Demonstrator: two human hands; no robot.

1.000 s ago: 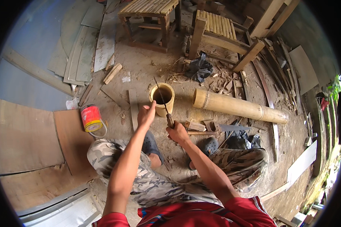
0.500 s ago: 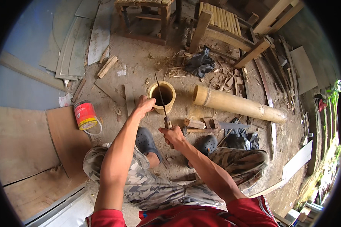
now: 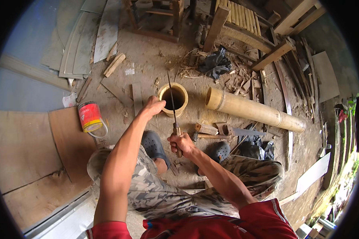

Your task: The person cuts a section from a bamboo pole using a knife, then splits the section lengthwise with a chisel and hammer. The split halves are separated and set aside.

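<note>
A short, hollow bamboo section (image 3: pixel 182 108) stands upright on the floor in front of me, its open top facing up. My left hand (image 3: pixel 154 106) is closed on the left side of its rim. In my right hand (image 3: pixel 182 144) is the wooden handle of a machete (image 3: pixel 172 95), seen nearly edge-on. Its long, dark, narrow blade points away from me and passes over the bamboo's opening. Whether the blade touches the rim or has cut into it, I cannot tell. A longer bamboo pole (image 3: pixel 251 108) lies on the floor to the right.
By my right foot lie a hammer (image 3: pixel 213 136), a handsaw (image 3: pixel 247 132) and a wood block (image 3: pixel 206 128). A red and yellow bucket (image 3: pixel 90 116) stands left. Slatted bamboo furniture (image 3: pixel 239 18), a black plastic bag (image 3: pixel 216 63) and wood scraps are farther off.
The view has shifted slightly. My right hand and the machete have drawn a little toward me relative to the bamboo section. My left hand keeps its hold on the rim.
</note>
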